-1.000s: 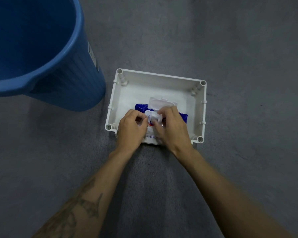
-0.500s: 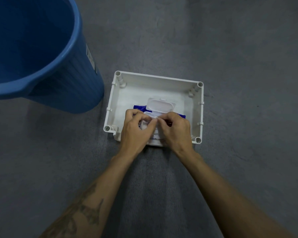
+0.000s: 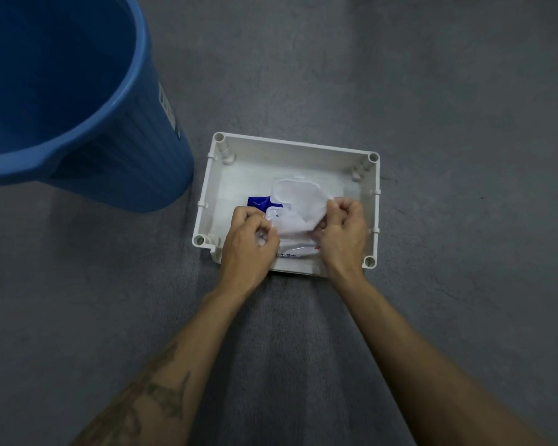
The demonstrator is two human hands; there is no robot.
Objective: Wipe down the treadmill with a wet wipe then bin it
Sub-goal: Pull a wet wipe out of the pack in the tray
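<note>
The right hand (image 3: 343, 231) has its fingers curled and pinches the far edge of a white wet wipe (image 3: 298, 217), drawing it up and to the right out of the pack. The left hand (image 3: 247, 241) is curled too, gripping the near-left part of the wipe pack (image 3: 264, 204) and pressing it down; something pale shows between its fingers, though I cannot tell whether that is pack film or a corner of the wipe. The sheet stretches between the two hands, crumpled and sagging in the middle.

The wipe looks thin, limp and damp, so it should weigh almost nothing, fold on itself and cling to the next sheet; I judge that a pinch at a corner or edge is best, with the pack held down so it does not lift along. It could tear if yanked. The pack is soft and glossy, probably slippery, and its white flip lid (image 3: 295, 191) stands open behind the hands.

The pack lies in a shallow white tray (image 3: 303, 149) set on the grey floor (image 3: 432, 91). Just left of the tray, near but not touching it as far as I can see, stands a large blue bin (image 3: 78, 123), open at the top, the likely place for the used wipe. No treadmill is in view.
</note>
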